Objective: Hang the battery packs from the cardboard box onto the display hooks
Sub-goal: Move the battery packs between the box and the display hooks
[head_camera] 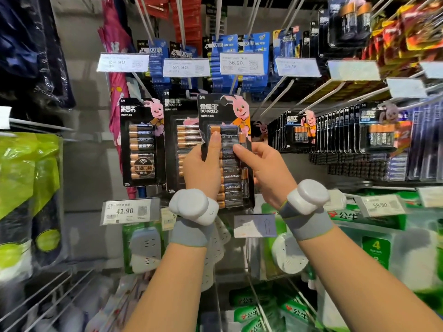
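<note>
I hold one black Duracell battery pack (pixel 231 168) upright in front of the display, with both hands on it. My left hand (pixel 202 164) grips its left edge, thumb pressed on the blister. My right hand (pixel 266 166) grips its right edge, thumb on the front. The pack's hang hole sits near the top, level with a display hook (pixel 191 92) behind it; whether the hook is through the hole I cannot tell. Two similar packs hang just behind: one at the left (pixel 141 142) and one (pixel 182 125) partly hidden by the held pack. The cardboard box is not in view.
Price tags (pixel 129 210) hang on hook ends around my hands. Rows of smaller battery packs (pixel 335 130) fill hooks to the right. Blue packs (pixel 230 68) hang above. Green power-strip boxes (pixel 359 226) lie below. Bare wire hooks (pixel 36 127) jut out at the left.
</note>
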A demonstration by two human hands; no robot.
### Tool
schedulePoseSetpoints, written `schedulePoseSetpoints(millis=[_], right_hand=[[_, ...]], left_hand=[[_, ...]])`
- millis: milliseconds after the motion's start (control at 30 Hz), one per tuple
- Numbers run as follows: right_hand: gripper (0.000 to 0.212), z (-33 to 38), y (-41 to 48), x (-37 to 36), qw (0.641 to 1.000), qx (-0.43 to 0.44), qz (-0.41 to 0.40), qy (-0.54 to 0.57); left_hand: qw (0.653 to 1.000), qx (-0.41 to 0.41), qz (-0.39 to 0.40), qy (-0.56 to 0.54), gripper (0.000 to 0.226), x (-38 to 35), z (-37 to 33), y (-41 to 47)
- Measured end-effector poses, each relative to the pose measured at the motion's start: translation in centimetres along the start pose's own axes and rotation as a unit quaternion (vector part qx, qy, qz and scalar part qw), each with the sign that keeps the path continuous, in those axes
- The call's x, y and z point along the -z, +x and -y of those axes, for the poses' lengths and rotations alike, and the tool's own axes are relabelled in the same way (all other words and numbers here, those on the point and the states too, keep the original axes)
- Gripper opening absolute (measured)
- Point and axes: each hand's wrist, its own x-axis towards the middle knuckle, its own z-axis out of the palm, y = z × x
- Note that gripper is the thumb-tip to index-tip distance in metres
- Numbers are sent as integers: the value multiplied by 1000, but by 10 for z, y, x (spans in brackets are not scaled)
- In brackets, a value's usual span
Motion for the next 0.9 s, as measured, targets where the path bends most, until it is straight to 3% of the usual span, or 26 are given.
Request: schedulePoseSetpoints(millis=[67,200,367,500,700,833,900], right_hand=[[21,-5,-1,0,1000,-2,-26,2],[15,-7,-3,1,999,1,-46,27],[26,-7,2,0,997,24,-76,3],[23,-6,7,-2,995,32,-89,9],[27,-5,28,-1,989,48,-138,-10],[75,0,40,-1,987,68,-147,-19],[85,-3,45,1,987,68,-141,-28]], left_hand=[[1000,0,13,9,38,-3,0,-3],[1000,12,25,-13,70,-5,8,-3],[998,10,57,-9,54,0,2,2],[996,27,77,-28,19,7,2,9],[998,25,51,19,16,19,10,16],[998,25,52,15,14,22,8,17],[998,21,51,18,12,22,7,16]])
